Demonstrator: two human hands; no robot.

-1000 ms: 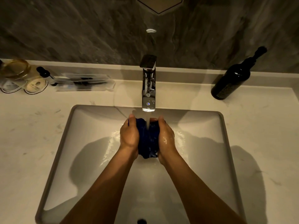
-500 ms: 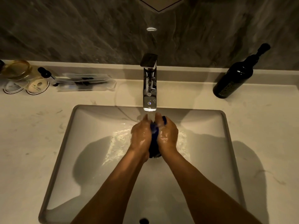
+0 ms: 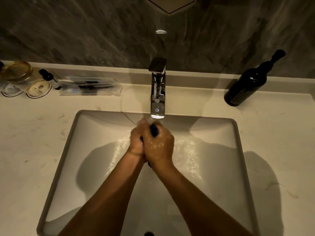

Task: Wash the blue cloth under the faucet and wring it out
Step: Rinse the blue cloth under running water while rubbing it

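My left hand (image 3: 136, 142) and my right hand (image 3: 160, 143) are pressed tightly together over the white sink (image 3: 221, 150), just below the spout of the chrome faucet (image 3: 157, 92). Both are closed around the blue cloth (image 3: 154, 130), which is almost wholly hidden; only small dark blue bits show between the fingers and under the right wrist. Water runs from the spout onto my hands and splashes in the basin. Both hands are wet.
A dark bottle (image 3: 247, 86) leans at the back right of the pale counter (image 3: 34, 133). At the back left are a glass jar (image 3: 17, 70), round coasters (image 3: 38, 88) and clear wrapped toiletries (image 3: 88, 86). The drain (image 3: 149, 233) shows at the basin's near edge.
My hands have closed together, squeezing the cloth from an open bunch into a nearly hidden wad. They have also shifted slightly left under the stream.
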